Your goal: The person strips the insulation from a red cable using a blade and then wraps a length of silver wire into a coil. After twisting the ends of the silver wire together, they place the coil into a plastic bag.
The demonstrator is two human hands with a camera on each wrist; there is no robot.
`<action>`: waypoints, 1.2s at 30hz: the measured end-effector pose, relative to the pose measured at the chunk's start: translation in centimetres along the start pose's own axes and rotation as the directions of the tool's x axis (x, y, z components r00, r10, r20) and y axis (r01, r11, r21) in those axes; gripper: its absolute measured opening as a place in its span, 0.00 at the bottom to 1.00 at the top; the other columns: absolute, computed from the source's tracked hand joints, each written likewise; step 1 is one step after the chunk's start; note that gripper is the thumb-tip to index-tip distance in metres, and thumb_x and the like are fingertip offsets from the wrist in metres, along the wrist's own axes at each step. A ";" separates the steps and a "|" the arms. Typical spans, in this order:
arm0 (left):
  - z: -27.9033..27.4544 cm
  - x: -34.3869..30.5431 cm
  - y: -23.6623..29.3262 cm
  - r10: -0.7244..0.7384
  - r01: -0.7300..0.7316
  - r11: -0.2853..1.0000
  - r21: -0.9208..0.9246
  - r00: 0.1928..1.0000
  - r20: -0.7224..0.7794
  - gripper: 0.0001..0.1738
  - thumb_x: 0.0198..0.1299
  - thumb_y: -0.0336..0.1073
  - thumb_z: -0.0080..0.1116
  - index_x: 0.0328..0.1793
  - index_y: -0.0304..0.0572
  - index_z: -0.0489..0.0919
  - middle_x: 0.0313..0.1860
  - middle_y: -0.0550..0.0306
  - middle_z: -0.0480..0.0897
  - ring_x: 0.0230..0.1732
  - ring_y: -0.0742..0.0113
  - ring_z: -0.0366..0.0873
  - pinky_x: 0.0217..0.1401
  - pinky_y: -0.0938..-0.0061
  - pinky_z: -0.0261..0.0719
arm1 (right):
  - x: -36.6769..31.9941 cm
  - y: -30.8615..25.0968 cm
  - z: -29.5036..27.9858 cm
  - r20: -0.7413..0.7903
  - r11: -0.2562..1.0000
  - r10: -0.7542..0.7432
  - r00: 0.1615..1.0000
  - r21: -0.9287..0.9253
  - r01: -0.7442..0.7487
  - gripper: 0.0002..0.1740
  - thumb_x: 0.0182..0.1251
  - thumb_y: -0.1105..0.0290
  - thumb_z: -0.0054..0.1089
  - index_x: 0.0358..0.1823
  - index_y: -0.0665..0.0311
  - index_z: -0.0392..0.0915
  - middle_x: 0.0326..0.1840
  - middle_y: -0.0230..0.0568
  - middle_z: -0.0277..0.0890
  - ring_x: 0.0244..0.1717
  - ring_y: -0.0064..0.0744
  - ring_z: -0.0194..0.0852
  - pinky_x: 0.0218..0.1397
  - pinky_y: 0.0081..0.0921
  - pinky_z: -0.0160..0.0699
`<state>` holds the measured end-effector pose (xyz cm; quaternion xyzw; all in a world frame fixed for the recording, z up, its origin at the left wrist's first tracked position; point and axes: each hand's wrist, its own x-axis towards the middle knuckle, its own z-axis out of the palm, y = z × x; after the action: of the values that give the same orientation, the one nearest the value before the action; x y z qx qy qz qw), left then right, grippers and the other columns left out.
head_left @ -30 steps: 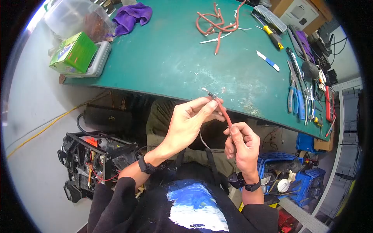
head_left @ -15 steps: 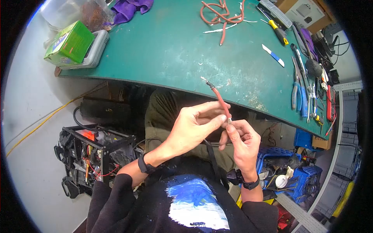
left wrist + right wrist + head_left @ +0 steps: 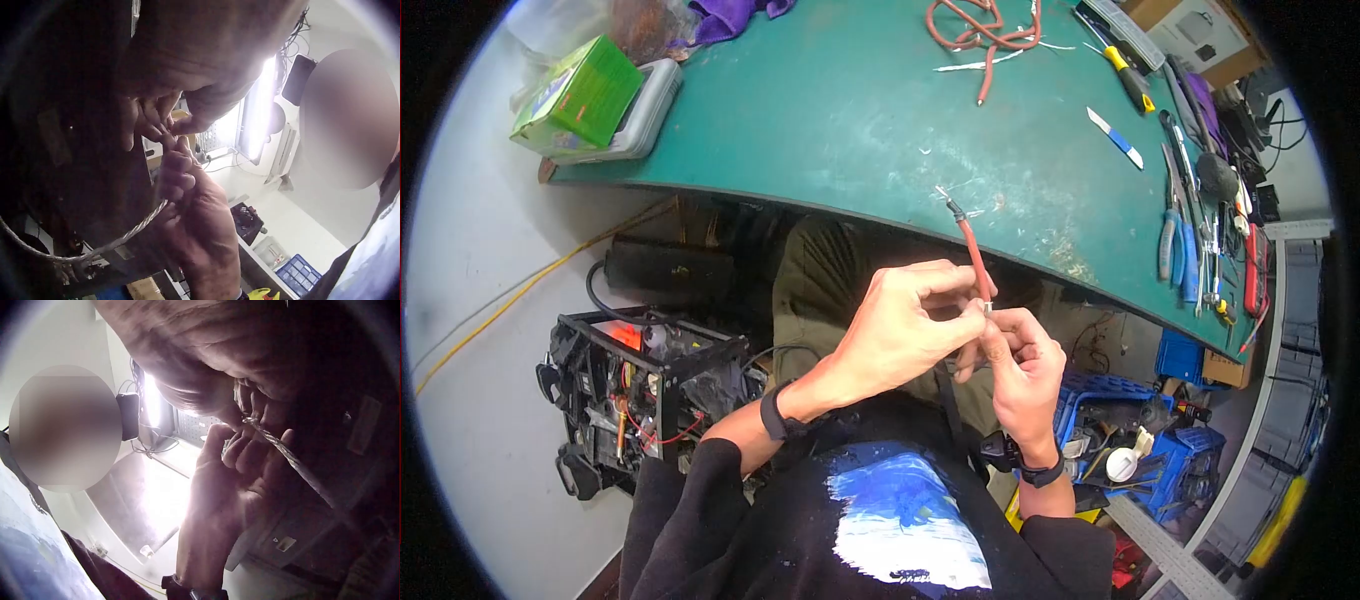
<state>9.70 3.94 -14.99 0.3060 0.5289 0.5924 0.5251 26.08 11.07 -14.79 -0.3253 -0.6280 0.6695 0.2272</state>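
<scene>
A short red sleeve (image 3: 972,250) with a dark, wire-tipped upper end rises from between the two hands, in front of the table edge. My left hand (image 3: 910,325) pinches its lower part between thumb and fingers. Against those fingertips, my right hand (image 3: 1025,375) pinches the lower end, where a bit of pale metal shows. A braided silvery cable (image 3: 119,240) hangs in a curve below the hands in the left wrist view; the right wrist view shows the braid (image 3: 290,456) running from the fingers. The exact finger contact is partly hidden.
On the green table (image 3: 820,130) lie coiled red tubing (image 3: 983,75), a blue-and-white knife (image 3: 1115,138), a yellow-black screwdriver (image 3: 1130,80) and pliers (image 3: 1172,240). A green box (image 3: 578,98) is at left. Below stand a black-framed machine (image 3: 665,400) and a blue crate (image 3: 1090,388).
The left hand has moved down the red sleeve to the right hand's fingertips, and more of the sleeve's upper part shows. The table view has shifted slightly upward.
</scene>
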 end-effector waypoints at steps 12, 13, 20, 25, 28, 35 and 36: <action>0.2 0.3 0.2 0.226 -0.211 0.884 0.417 0.974 0.014 0.12 0.57 0.27 0.70 0.47 0.29 0.86 0.36 0.52 0.84 0.36 0.71 0.83 0.42 0.73 0.82 | -0.3 0.3 -0.4 -0.004 0.992 -0.056 0.998 -0.110 0.056 0.10 0.82 0.74 0.56 0.50 0.76 0.80 0.27 0.39 0.85 0.28 0.22 0.84 0.31 0.19 0.80; 0.2 0.3 0.3 0.223 -0.211 0.881 0.423 0.975 0.021 0.12 0.56 0.27 0.71 0.46 0.30 0.86 0.36 0.51 0.84 0.36 0.70 0.83 0.42 0.72 0.82 | -0.4 0.3 -0.4 -0.002 0.992 -0.057 0.998 -0.109 0.057 0.10 0.82 0.74 0.56 0.50 0.76 0.80 0.27 0.39 0.85 0.28 0.22 0.84 0.31 0.19 0.80; -0.3 0.1 0.6 0.111 -0.121 0.959 0.255 0.992 0.053 0.13 0.68 0.27 0.66 0.56 0.29 0.84 0.46 0.52 0.88 0.46 0.68 0.87 0.51 0.74 0.85 | -0.2 -0.6 -1.2 -0.017 0.991 -0.061 0.998 -0.122 0.059 0.09 0.81 0.74 0.57 0.48 0.76 0.81 0.27 0.40 0.84 0.27 0.22 0.83 0.31 0.20 0.80; -3.4 -0.4 2.8 0.254 -0.230 0.960 0.157 0.955 -0.156 0.21 0.75 0.29 0.61 0.71 0.28 0.77 0.55 0.46 0.87 0.56 0.64 0.87 0.62 0.70 0.85 | 0.0 -2.5 -2.9 0.027 0.991 -0.072 0.997 -0.115 0.074 0.08 0.80 0.76 0.57 0.48 0.77 0.82 0.26 0.40 0.83 0.26 0.24 0.82 0.31 0.21 0.81; -4.8 0.4 3.5 0.325 -0.284 0.918 0.275 0.939 -0.115 0.18 0.78 0.29 0.56 0.70 0.29 0.78 0.52 0.49 0.88 0.53 0.66 0.86 0.60 0.72 0.84 | 0.4 -2.9 -3.5 0.066 0.991 -0.079 0.995 -0.102 0.085 0.09 0.80 0.76 0.57 0.48 0.77 0.82 0.26 0.40 0.83 0.26 0.24 0.82 0.31 0.21 0.81; -4.7 1.7 4.2 0.389 -0.371 0.813 0.450 0.920 0.056 0.15 0.82 0.39 0.52 0.42 0.36 0.78 0.33 0.59 0.81 0.35 0.73 0.79 0.40 0.74 0.77 | 0.6 -3.5 -3.8 0.127 0.995 -0.010 0.992 -0.096 0.023 0.09 0.79 0.74 0.60 0.50 0.73 0.82 0.26 0.37 0.83 0.24 0.18 0.78 0.29 0.18 0.76; -4.7 1.7 4.2 0.391 -0.374 0.813 0.447 0.919 0.058 0.15 0.82 0.39 0.52 0.42 0.36 0.78 0.33 0.59 0.81 0.35 0.73 0.79 0.40 0.74 0.77 | 0.7 -3.7 -3.5 0.125 0.995 -0.012 0.992 -0.099 0.024 0.09 0.79 0.74 0.60 0.50 0.73 0.82 0.26 0.37 0.83 0.24 0.18 0.78 0.29 0.18 0.76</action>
<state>3.72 4.61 -12.50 0.5079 0.5884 0.5527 0.3005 27.73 14.34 -11.20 -0.2885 -0.6764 0.6541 0.1772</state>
